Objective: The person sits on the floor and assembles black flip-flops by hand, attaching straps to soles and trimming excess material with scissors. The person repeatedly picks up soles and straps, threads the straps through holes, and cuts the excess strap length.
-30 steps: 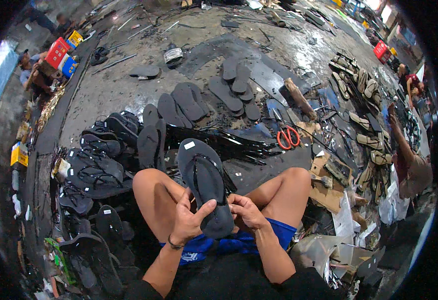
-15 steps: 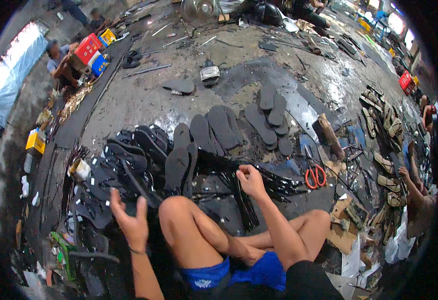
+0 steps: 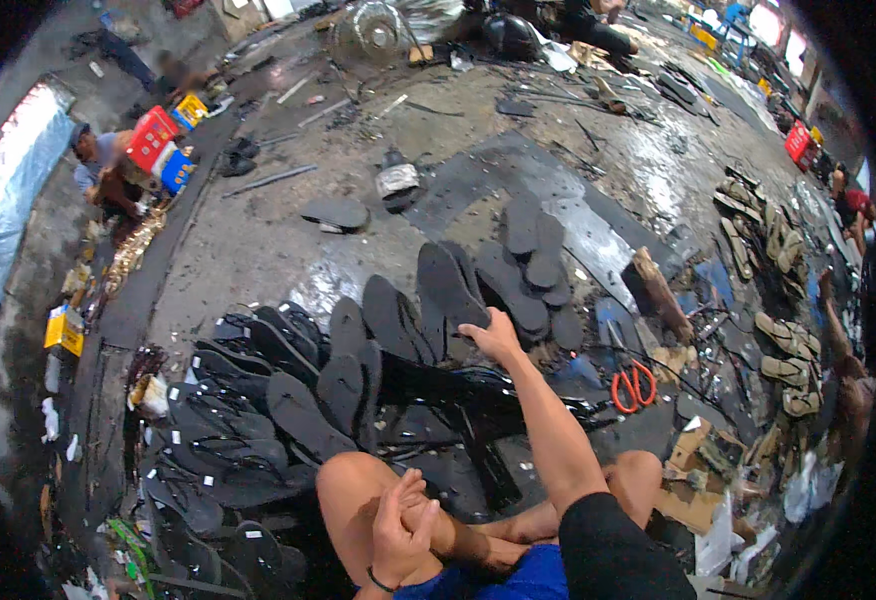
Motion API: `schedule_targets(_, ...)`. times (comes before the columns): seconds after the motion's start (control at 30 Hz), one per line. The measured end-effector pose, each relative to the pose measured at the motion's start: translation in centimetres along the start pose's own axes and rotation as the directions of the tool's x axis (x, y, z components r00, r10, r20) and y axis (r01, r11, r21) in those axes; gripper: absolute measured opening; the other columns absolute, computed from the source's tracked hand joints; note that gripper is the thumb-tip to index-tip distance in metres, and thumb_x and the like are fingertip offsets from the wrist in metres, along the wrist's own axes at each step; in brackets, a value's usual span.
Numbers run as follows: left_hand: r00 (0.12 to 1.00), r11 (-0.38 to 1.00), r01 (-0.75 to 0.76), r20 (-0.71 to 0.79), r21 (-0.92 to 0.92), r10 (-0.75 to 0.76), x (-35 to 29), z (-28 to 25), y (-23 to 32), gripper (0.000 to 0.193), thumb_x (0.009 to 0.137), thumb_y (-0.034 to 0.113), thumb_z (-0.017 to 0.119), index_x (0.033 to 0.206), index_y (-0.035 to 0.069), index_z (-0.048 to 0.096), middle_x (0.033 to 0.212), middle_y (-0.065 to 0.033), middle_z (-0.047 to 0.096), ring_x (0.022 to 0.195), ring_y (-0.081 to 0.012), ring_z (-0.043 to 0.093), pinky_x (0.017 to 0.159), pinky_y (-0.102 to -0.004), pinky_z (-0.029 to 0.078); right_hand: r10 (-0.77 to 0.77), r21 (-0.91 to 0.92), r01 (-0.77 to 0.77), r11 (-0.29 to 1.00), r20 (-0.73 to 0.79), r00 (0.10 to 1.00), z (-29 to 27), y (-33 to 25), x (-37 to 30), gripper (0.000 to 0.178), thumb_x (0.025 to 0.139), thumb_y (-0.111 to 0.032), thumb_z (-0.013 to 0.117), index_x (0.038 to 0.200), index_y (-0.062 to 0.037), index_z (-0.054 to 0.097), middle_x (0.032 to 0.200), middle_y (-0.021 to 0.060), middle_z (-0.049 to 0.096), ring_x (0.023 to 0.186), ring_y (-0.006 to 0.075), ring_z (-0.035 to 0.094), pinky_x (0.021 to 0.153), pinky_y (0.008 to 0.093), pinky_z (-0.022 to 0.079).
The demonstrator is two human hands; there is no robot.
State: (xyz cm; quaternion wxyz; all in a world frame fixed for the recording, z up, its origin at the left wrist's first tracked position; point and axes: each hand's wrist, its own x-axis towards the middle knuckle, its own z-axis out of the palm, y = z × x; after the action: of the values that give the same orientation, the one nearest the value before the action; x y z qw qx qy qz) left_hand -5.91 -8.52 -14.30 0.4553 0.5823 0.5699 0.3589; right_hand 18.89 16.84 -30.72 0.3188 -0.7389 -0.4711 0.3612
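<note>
My right hand point(image 3: 493, 338) reaches forward and is closed on the near end of a dark grey sandal sole point(image 3: 445, 282), thumb on its top face. Another sole stands close behind it. My left hand point(image 3: 403, 525) is raised in front of my bent knee with loosely curled fingers and nothing visible in it. More bare soles point(image 3: 395, 315) lean in a row to the left of the held one. Several soles point(image 3: 528, 265) lie in a cluster to its right. Black strips point(image 3: 483, 455) lie in bundles in front of my crossed legs.
Strapped black flip-flops point(image 3: 228, 425) are heaped at my left. Red-handled scissors point(image 3: 633, 387) and a wooden block point(image 3: 663, 290) lie at right. Beige sandals point(image 3: 788, 345) line the far right. A person point(image 3: 108, 170) sits by coloured boxes point(image 3: 155, 138) at far left; another sits at the right edge.
My right hand has moved forward from above the black strips and taken hold of a sole. My left hand has come right and down, toward my knee. The view has shifted slightly.
</note>
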Motion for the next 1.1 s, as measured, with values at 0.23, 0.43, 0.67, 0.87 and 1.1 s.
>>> schedule_targets(0.23, 0.99, 0.99, 0.054, 0.137, -0.131, -0.036, -0.8, 4.8, -0.2, 0.057, 0.088, 0.006, 0.068, 0.139, -0.002, 0.043, 0.128, -0.0189, 0.057, 0.109, -0.0257, 0.063, 0.088, -0.0349, 0.054, -0.078, -0.798, -0.041, 0.602, -0.11, 0.991, -14.0, 8.0, -16.5, 0.079, 0.087, -0.038, 0.067, 0.151, -0.0089, 0.031, 0.136, 0.0235, 0.04, 0.123, 0.0462, 0.04, 0.1, 0.0563, 0.035)
schedule_targets(0.43, 0.925, 0.987, -0.163, 0.347, 0.001, 0.152, 0.0, 7.1, 2.2, 0.054, 0.087, 0.01, 0.071, 0.136, 0.001, 0.049, 0.125, -0.015, 0.06, 0.109, -0.023, 0.063, 0.088, -0.0346, 0.053, 0.083, -0.231, -0.165, 0.959, -0.33, 0.94, -13.2, 16.2, -12.9, 0.063, 0.081, -0.04, 0.073, 0.123, -0.0029, 0.045, 0.148, 0.0309, 0.027, 0.13, 0.0524, 0.037, 0.105, 0.0553, 0.035)
schedule_targets(0.67, 0.957, 0.961, -0.257, -0.114, 0.102, 0.268, 2.6, 1.7, -2.0, 0.055, 0.082, 0.013, 0.076, 0.13, -0.002, 0.053, 0.14, -0.0159, 0.051, 0.122, -0.0273, 0.054, 0.099, -0.0377, 0.046, -0.607, 0.004, 0.634, 0.774, -0.284, 0.743, -9.7, -1.0, -23.3, 0.048, 0.062, -0.02, 0.072, 0.106, -0.0042, 0.062, 0.111, 0.0178, 0.058, 0.112, 0.0371, 0.052, 0.1, 0.0463, 0.041)
schedule_targets(0.87, 0.978, 0.996, -0.091, -0.193, -0.026, 0.084, -2.3, -8.6, 1.3, 0.054, 0.092, 0.014, 0.066, 0.137, -0.006, 0.044, 0.128, -0.0161, 0.058, 0.117, -0.0268, 0.054, 0.103, -0.0384, 0.042, -0.078, 0.003, 0.078, 0.997, 0.049, 0.996, 0.7, 0.9, -21.4, 0.033, 0.086, -0.025, 0.072, 0.107, -0.0017, 0.061, 0.106, 0.0207, 0.062, 0.101, 0.041, 0.062, 0.088, 0.0447, 0.051)
schedule_targets(1.1, 0.974, 0.837, -0.051, -0.159, 0.544, 0.163, -9.5, -8.4, 1.4, 0.068, 0.083, 0.032, 0.079, 0.135, -0.002, 0.05, 0.135, -0.0234, 0.053, 0.122, -0.0364, 0.053, 0.104, -0.0448, 0.042, 0.099, -0.012, -0.098, 0.995, 0.037, 0.994, 4.3, 6.9, -20.5, 0.029, 0.079, -0.019, 0.071, 0.103, -0.0037, 0.063, 0.104, 0.0173, 0.067, 0.097, 0.036, 0.065, 0.083, 0.046, 0.053)
